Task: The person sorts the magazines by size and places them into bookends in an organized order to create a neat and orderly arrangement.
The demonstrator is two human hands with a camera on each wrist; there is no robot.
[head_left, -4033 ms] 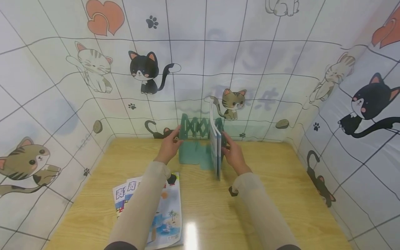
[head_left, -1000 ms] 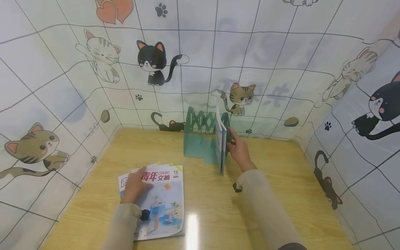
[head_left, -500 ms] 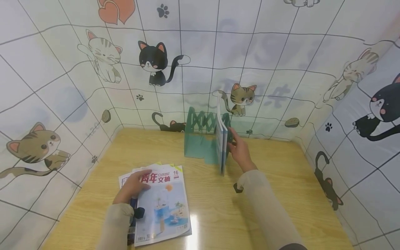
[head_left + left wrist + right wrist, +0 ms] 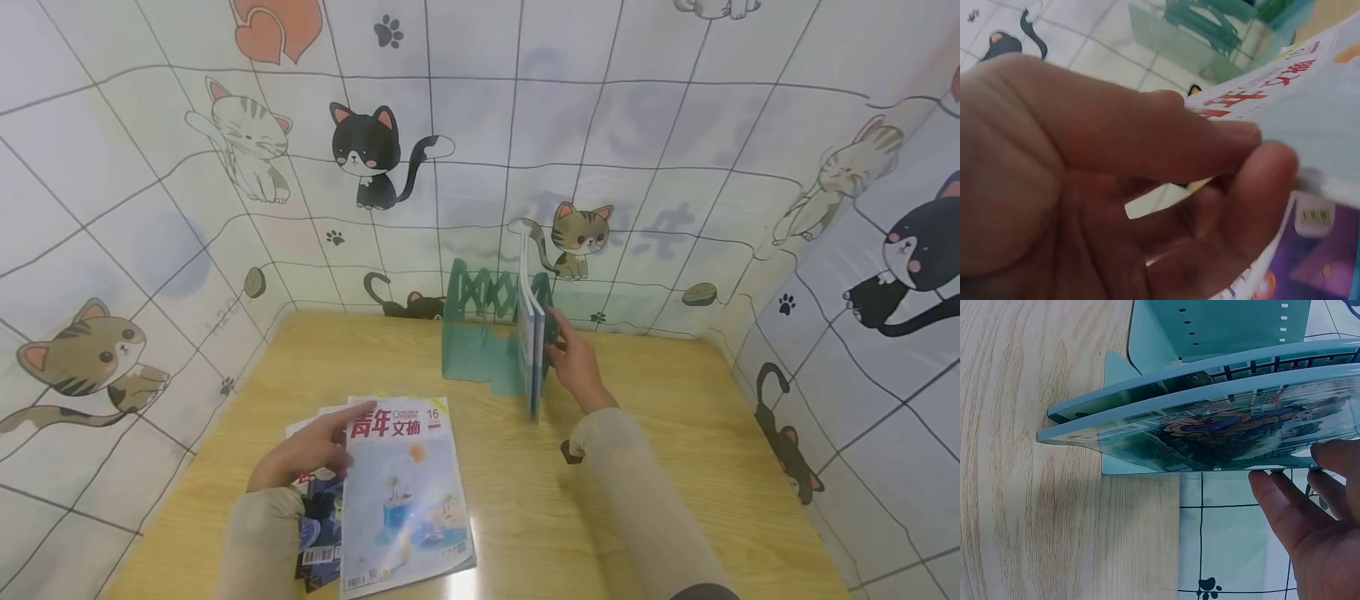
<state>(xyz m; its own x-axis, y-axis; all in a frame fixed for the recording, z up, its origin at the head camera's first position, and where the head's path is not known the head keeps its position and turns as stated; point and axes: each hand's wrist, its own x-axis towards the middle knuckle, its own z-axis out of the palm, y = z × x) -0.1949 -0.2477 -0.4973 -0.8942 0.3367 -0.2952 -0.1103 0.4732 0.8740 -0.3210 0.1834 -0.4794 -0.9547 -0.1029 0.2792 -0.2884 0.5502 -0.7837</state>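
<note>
My left hand (image 4: 311,446) pinches the left edge of the top magazine (image 4: 408,500), a pale-blue cover with red title characters, thumb and index finger meeting at its edge in the left wrist view. Under it and to its left, more magazines (image 4: 321,533) show, one with a dark purple cover. At the back, my right hand (image 4: 577,367) holds the right end panel of a green expandable bookend (image 4: 468,354), fingertips against the panel's outer face and thumb at its edge. Two thin books (image 4: 1210,412) stand upright inside, leaning close to that panel.
The wooden table (image 4: 637,375) meets a cat-printed, grid-patterned cloth wall (image 4: 480,125) right behind the bookend. More of this cloth rises at the left and right sides.
My left hand has left the bookend's left panel and gone down to the magazines. The top magazine has slid right, uncovering the purple one. My right hand stays at the bookend.
</note>
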